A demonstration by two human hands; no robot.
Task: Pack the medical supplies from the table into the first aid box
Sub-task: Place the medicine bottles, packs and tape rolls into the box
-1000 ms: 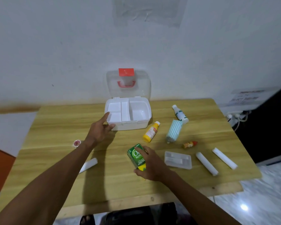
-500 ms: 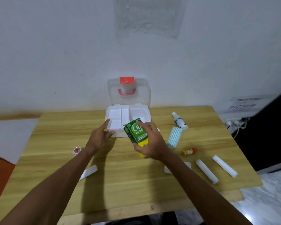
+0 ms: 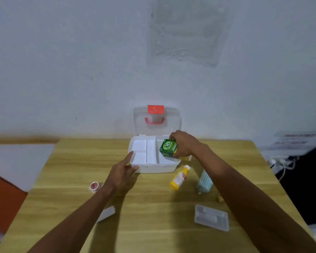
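Green cardboard, printed "OB herbal", marks the medicine carton (image 3: 168, 148) that the right hand (image 3: 184, 144) grasps from above, fingers curled over its top and far side. The carton is tilted and sits in the mouth of the large right-hand compartment of the first aid box (image 3: 153, 168); whether it touches the floor of that compartment cannot be told. The box is white, with smaller divided compartments on its left side. Its clear lid (image 3: 173, 123) stands open against the wall and carries a red latch (image 3: 155, 109) and a red handle (image 3: 154, 121).

The left hand (image 3: 121, 173) holds nothing: its fingers are nearly straight, the forefinger lying along the box's left rim and the thumb against the front left corner.

Just in front of the box's right corner a yellow bottle (image 3: 179, 178) with a white cap lies on its side on the wooden table (image 3: 153, 225). Beside it, partly hidden by the right forearm, is a stack of pale blue face masks (image 3: 204, 182). Nearer the person a clear plastic tray (image 3: 211, 217) lies flat. Left of the left forearm are a small round red-topped pot (image 3: 94, 185) and a white roll (image 3: 107, 213), the latter partly covered by the arm.
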